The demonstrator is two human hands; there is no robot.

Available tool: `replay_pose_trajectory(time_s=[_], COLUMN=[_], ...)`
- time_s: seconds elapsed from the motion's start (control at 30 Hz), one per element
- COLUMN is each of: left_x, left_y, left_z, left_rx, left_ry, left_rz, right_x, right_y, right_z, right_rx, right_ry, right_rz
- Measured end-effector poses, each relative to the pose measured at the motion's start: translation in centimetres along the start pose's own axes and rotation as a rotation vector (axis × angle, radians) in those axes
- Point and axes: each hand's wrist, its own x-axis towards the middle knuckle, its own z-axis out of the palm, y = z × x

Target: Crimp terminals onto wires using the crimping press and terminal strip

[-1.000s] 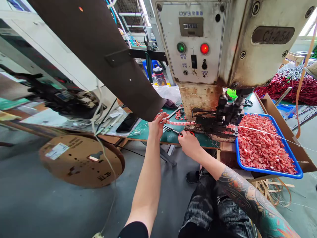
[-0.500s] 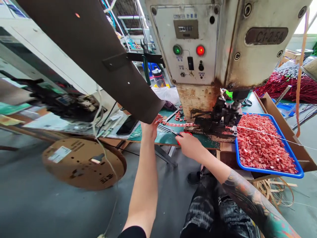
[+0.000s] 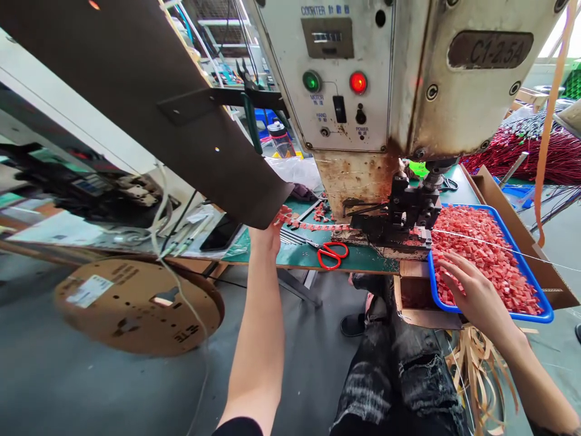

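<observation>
My left hand [image 3: 267,235] reaches up under the brown guide plate [image 3: 181,103] and pinches the red terminal strip [image 3: 313,226] that runs right into the press machine [image 3: 385,91]. Red-handled scissors [image 3: 331,254] lie free on the green mat [image 3: 354,257] below the strip. My right hand [image 3: 472,290] hovers over the blue tray [image 3: 547,316], fingers spread, touching the heap of small red pieces [image 3: 490,254] and holding nothing.
A cardboard reel [image 3: 136,306] lies on the floor at the left. Bundles of red wires [image 3: 540,151] fill the back right. A cardboard box [image 3: 521,236] flanks the tray. Tan strip waste [image 3: 476,357] hangs below it. Clutter covers the left bench [image 3: 91,188].
My right hand let go of the scissors, which now lie on the mat, and moved right to the blue tray. My left hand stayed on the strip. The view shifted slightly.
</observation>
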Motion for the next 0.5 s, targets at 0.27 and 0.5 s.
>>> replay_pose_trajectory(time_s=[0.27,0.5], left_x=[-0.6,-0.9], left_y=[0.1,-0.1], left_z=[0.8,-0.1], left_rx=[0.003,-0.013], left_ry=[0.016,0.014], left_rz=[-0.029,-0.044], right_x=[0.3,-1.2], right_y=[2.2,3.8], right_z=[1.5,-1.4], right_rx=[-0.205,-0.195], right_ry=[-0.065,-0.007], right_rz=[-0.037,-0.021])
